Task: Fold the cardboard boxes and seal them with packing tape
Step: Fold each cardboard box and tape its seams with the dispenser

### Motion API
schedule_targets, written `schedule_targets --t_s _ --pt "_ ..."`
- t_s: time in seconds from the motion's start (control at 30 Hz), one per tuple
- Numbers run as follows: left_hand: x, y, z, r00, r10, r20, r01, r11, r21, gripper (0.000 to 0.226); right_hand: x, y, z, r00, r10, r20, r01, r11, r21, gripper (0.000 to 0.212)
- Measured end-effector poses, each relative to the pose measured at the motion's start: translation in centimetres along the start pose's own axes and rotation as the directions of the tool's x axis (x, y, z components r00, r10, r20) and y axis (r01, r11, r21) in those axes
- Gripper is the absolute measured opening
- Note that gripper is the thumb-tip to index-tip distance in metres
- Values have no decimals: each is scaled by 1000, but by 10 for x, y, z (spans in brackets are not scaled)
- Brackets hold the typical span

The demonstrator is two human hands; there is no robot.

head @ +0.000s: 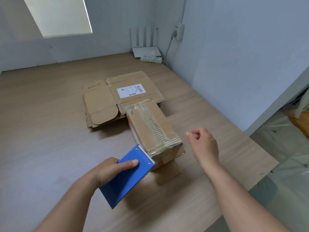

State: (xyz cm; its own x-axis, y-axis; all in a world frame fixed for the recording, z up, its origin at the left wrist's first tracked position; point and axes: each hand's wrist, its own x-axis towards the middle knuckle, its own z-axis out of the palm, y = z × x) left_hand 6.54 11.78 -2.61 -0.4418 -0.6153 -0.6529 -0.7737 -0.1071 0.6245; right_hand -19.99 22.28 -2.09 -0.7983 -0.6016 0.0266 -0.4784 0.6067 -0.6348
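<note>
Lying beside right hand point(203, 146): box point(151, 129)

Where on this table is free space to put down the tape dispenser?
Widest: bare table left of the flat cardboard and taped box. Also the strip between flat cardboard and router. Crowded: right of the box, where the right hand hovers.

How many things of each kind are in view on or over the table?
Taped-up cardboard box: 1
Stack of flattened cardboard boxes: 1, sheets in it uncountable
Blue tape dispenser: 1, in the left hand
White router: 1
White power strip: 1
Total: 5
</note>
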Motion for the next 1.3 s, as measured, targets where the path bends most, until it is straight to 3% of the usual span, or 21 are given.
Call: schedule_targets --t_s 0.13,0.3,0.57,0.87,0.93,1.0,1.07,1.17,1.3 --pt "0 10 19 999 -11 -36 10 999 -43 89 -16 -17 20 982 -174 72 174 985 11 34" --pt "-7 18 34 993 -66 -94 57 993 -100 78 -4 -18 18 977 -102 185 61 975 215 40" --pt "-36 19 -18 986 -167 -10 167 985 37 88 0 -16 17 969 -111 219 42 954 295 39" --pt "2 55 -4 966 -150 -211 206 938 277 57 -5 -18 16 969 -125 213 59 955 291 39" --pt "6 61 0 948 -104 -302 231 875 424 52 -5 -20 14 971 -122 208 58 956 289 39" --pt "-1 46 -1 918 -51 -393 324 668 670 43 -5 -19 14 973 -107 206 44 956 290 37" --pt "-9 15 -7 890 -84 -448 411 572 710 42 -3 -16 12 970 -107 220 45 962 269 34" --pt "-20 -20 -9 863 -181 -471 458 673 580 38 1 -17 15 961 -123 246 74 977 198 31" --pt "-19 -36 2 850 -69 -523 391 748 537 30 -4 -24 24 949 -155 275 118 982 146 38"
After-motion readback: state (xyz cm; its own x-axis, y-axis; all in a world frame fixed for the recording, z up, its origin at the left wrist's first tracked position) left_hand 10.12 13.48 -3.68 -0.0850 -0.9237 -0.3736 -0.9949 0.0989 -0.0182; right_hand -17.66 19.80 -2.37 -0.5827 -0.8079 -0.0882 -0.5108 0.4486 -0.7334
